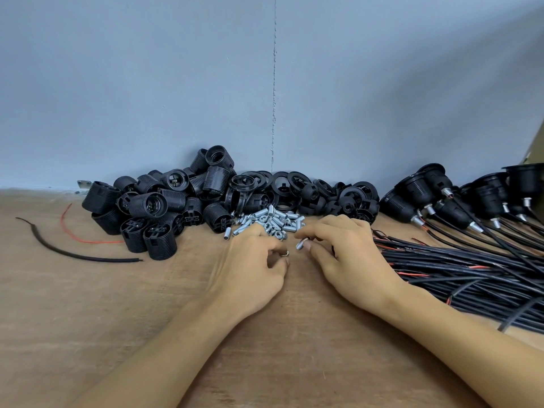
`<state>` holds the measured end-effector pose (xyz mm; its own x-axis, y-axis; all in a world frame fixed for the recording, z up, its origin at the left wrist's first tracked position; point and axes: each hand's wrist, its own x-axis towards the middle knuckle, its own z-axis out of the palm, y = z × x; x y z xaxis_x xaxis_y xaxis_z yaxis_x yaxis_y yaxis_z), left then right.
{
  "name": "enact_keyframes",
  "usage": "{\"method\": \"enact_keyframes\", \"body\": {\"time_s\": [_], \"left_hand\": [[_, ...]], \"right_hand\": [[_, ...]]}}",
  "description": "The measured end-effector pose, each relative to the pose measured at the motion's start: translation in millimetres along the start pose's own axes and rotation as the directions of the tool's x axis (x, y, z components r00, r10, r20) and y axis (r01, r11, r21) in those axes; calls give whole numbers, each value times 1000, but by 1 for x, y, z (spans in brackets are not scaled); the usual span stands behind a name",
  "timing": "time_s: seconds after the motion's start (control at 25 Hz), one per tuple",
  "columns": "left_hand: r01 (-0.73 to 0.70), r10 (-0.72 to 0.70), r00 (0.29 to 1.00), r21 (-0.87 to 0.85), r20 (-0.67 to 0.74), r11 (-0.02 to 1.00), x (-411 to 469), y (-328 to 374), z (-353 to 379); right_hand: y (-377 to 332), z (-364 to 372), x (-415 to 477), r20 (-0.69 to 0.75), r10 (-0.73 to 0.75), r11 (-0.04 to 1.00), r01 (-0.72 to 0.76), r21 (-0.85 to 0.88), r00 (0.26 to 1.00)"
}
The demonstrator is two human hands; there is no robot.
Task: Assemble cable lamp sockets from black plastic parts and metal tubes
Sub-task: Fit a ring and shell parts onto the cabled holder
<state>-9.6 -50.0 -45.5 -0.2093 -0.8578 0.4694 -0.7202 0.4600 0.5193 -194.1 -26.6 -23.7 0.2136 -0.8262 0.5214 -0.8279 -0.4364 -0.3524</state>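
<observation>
My left hand (250,266) rests on the wooden table (88,304) and pinches a small metal nut (285,253) between thumb and fingertips. My right hand (344,254) pinches a short threaded metal tube (300,245), held close to the nut but apart from it. Just behind both hands lies a heap of metal tubes and nuts (269,220). Black threaded socket bodies (159,207) are piled at the back left. Black rings and caps (312,191) lie at the back middle.
Finished sockets with cables (447,201) lie at the back right, their black cables (471,275) spread over the table's right side. A loose black cable piece (73,254) and a red wire (76,235) lie at the left. A grey wall (265,83) closes the back.
</observation>
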Motion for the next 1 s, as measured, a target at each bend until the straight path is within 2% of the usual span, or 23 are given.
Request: {"method": "enact_keyframes", "body": {"time_s": [0.12,0.32,0.52,0.76,1.0], "left_hand": [[-25,25,1000,-15,-5,1000,0,0,-1],[18,-18,1000,8,-16,1000,0,0,-1],[13,-10,998,-53,59,998,0,2,-3],[178,-112,958,-243,262,954,6,-3,-7],[208,-117,935,-249,335,946,10,-5,-10]], "right_hand": [[1,1,1,1,3,999,-3,54,1000],[1,3,0,-20,-15,997,16,71,1000],[-3,3,1,11,-46,997,45,68,999],[-3,0,1,35,-72,994,69,83,997],[-1,-1,-2,92,-115,993,112,36,989]]}}
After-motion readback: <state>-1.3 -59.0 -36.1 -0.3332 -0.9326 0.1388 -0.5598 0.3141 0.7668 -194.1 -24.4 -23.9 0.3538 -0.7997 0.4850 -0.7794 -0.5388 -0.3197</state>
